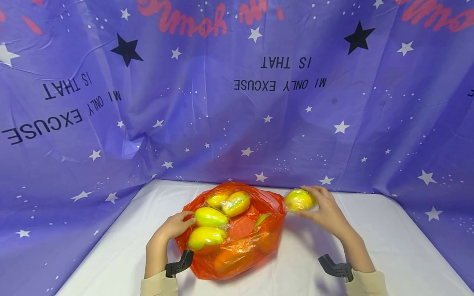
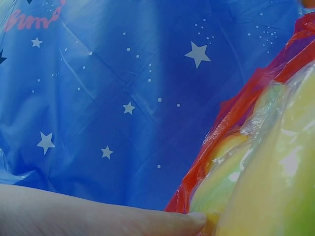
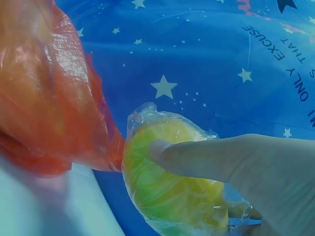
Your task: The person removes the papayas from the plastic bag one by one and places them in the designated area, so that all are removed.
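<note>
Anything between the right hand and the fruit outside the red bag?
Only its clear wrap: the right hand grips the yellow-green fruit through it. The red bag sits beside the fruit, not between them.

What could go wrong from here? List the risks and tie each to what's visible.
1. The yellow fruit in the right hand has slick, loose clear film around it, so it might slip.
2. The red bag looks thin and floppy; its side could sag, letting fruits at the left rim, beside the left hand, roll onto the table.
</note>
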Tool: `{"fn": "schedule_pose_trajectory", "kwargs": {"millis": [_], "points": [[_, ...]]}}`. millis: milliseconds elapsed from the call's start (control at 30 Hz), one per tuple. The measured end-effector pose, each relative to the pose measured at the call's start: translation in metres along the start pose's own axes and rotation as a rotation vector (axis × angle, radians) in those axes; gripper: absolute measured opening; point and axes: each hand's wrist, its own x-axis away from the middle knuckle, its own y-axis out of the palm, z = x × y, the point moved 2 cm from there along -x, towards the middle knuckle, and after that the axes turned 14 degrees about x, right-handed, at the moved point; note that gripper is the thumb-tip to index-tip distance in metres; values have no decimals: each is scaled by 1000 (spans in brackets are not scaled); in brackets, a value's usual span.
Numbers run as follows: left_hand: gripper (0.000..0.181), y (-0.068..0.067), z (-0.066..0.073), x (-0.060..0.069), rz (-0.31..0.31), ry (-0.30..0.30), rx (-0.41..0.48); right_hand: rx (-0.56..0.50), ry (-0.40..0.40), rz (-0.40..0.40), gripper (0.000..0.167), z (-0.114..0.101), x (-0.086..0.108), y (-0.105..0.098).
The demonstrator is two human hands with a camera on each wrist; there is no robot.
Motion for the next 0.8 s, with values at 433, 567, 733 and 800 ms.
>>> {"fn": "schedule_pose_trajectory", "kwargs": {"millis": [433, 567, 733, 800], "points": [[42, 1, -1, -1, 1, -1, -2, 6, -8, -47, 75, 23, 4, 0], [42, 1, 0, 0, 0, -2, -7, -7, -4, -57, 72, 32, 4, 3], [42, 1, 0, 1, 2, -7, -5, 20, 15, -82, 69, 41, 7, 9], [42, 1, 0, 1, 1, -14, -2, 28, 23, -93, 69, 43, 8, 11]]}}
